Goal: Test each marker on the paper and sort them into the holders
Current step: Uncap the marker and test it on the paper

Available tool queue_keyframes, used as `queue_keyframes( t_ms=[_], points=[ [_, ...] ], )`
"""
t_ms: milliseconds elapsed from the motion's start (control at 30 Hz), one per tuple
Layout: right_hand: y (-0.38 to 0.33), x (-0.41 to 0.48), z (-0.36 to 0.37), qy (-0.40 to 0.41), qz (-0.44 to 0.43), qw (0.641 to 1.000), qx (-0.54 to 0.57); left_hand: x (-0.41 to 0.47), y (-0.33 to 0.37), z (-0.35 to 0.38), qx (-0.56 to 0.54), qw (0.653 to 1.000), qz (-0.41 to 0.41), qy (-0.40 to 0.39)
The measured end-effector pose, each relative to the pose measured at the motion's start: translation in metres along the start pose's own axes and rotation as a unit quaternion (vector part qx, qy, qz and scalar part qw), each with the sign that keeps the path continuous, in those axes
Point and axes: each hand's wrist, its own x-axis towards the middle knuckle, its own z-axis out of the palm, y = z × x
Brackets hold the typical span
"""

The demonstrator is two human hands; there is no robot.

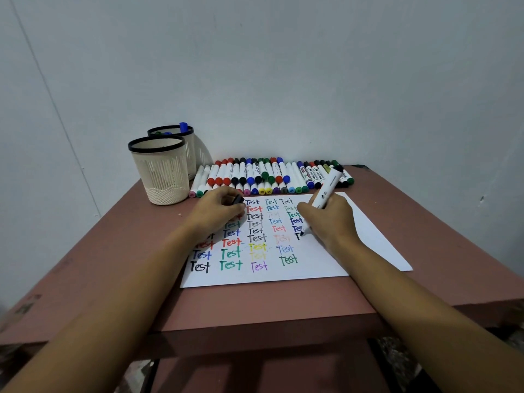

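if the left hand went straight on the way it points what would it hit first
Likely the row of markers behind the paper; the left hand, holding a black cap, aims there. Depth is unclear.

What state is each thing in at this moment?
Paper: flat, rows of "Test" written.
Black marker: uncapped, tip on the paper, held by right hand.
Black cap: off, pinched in left hand.
Front holder: upright, nothing showing above rim.
Rear holder: upright, markers inside.
Row of markers: capped, lying side by side.
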Motion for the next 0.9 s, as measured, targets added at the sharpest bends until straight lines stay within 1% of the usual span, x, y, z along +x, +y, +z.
queue_keyframes(
  t_ms=[167, 300, 367, 467, 600, 767, 900],
  points=[
    [-0.0006, -0.0012, -0.0001, 0.01, -0.012, 0.999, -0.037, -0.0002, 0.0006, -0.0001, 0.001, 1.0, 0.003, 0.0],
    [-0.0014, -0.0008, 0.0004, -0.007, 0.0, 1.0, -0.017, -0.0003, 0.0009, -0.0005, 0.002, 1.0, 0.004, -0.001],
    [-0.0015, -0.0011, 0.0008, -0.011, 0.002, 1.0, -0.025, -0.0007, 0.0008, 0.0001, -0.003, 1.0, 0.002, -0.003],
    [-0.0015, -0.0016, 0.0005, 0.007, -0.008, 0.999, -0.041, -0.0006, 0.0004, 0.0006, -0.007, 1.0, 0.001, -0.005],
    [-0.0003, -0.001, 0.0003, 0.038, -0.012, 0.999, -0.032, 0.0, 0.0008, -0.0004, -0.003, 1.0, 0.0, -0.004],
    [-0.0003, -0.0009, -0.0009, 0.027, -0.009, 0.999, -0.045, -0.0001, -0.0002, 0.0002, -0.005, 1.0, -0.003, -0.009],
    [-0.0002, -0.0005, 0.0005, 0.034, -0.013, 0.998, -0.052, 0.0011, -0.0015, -0.0001, -0.012, 1.0, -0.008, -0.012]
  ],
)
